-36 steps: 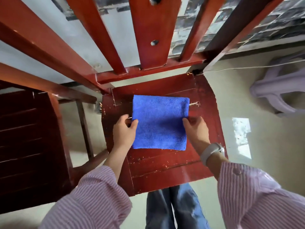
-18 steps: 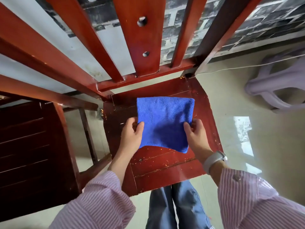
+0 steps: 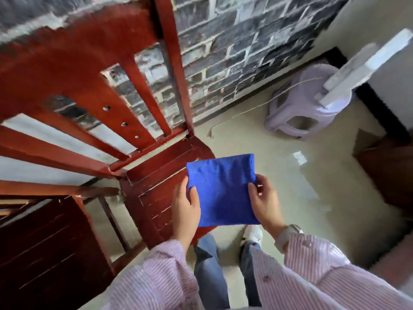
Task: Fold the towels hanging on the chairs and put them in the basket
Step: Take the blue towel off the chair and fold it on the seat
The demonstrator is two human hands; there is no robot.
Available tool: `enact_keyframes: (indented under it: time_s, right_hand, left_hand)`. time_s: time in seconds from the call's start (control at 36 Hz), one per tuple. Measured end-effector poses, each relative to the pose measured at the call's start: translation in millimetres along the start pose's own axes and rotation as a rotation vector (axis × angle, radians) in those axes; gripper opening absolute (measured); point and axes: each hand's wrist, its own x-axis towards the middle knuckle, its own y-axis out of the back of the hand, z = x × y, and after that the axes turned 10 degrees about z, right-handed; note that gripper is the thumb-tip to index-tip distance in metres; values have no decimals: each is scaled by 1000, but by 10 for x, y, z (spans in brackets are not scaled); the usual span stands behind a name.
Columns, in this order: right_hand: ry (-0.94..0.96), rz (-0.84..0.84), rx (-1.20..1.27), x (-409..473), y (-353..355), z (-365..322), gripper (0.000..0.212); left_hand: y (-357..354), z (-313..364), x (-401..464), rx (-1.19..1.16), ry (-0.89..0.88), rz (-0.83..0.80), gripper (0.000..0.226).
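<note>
Two hands hold one folded blue towel (image 3: 223, 191) above the red chair (image 3: 156, 189) seat edge: left hand (image 3: 186, 209) and right hand (image 3: 266, 202) each pinch a side. No legible writing is visible. Beyond stands a lilac stool (image 3: 306, 104).

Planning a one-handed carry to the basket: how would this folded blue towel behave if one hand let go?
Probably floppy: the blue towel is soft cloth, held at both side edges by the left hand and right hand. It likely weighs little. One-handed, the free side would probably droop and the fold loosen.

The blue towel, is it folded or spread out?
Folded: the blue towel is a compact square, layered at its top edge, held between both hands.
</note>
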Motion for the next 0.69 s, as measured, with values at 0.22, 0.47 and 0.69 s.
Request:
enact_keyframes:
  time_s: [0.22, 0.47, 0.69]
  right_hand:
    - [-17, 239, 143, 139, 1558, 128, 20]
    - [-15, 537, 130, 425, 3493, 875, 11]
    - [-89, 742, 114, 708, 4778, 1475, 20]
  left_hand:
    - [-713, 1342, -541, -5, -282, -126, 33]
    - [-2093, 2633, -1717, -29, -472, -256, 33]
    - [-3211, 3490, -2539, -36, -612, -436, 35]
